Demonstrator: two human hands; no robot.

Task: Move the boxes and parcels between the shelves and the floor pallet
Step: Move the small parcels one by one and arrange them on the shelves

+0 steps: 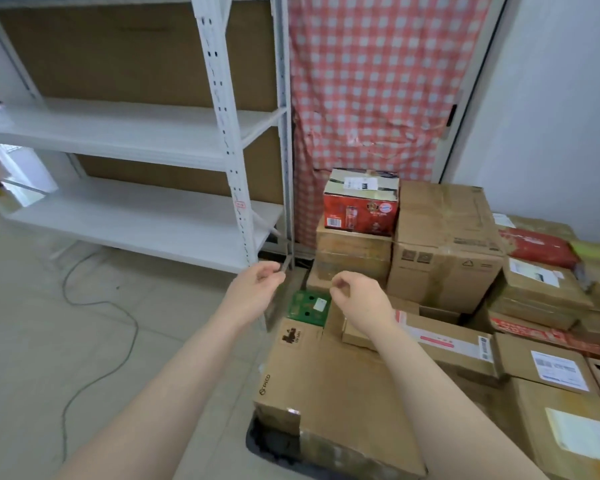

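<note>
Hovering above boxes [326, 375] — left hand [253, 291] & right hand [357, 299] empty.

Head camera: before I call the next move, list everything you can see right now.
White metal shelving unit: one, white, left.
Red-and-white checked cloth: one, hanging behind the stack.
Red printed carton: one, red, on top of a brown box at the back.
Tall brown cardboard box: one, brown, right of the red carton.
Small green box: one, green, low between the hands.
Long brown cardboard box: one, brown, nearest.
Black pallet: one, black, corner under the nearest box.
Labelled brown parcels: several, brown, right.
Red wrapped parcel: one, red, far right.
Grey cable: one, grey, on the floor.
Left hand: loosely curled, holds nothing.
Right hand: loosely curled, holds nothing.
</note>
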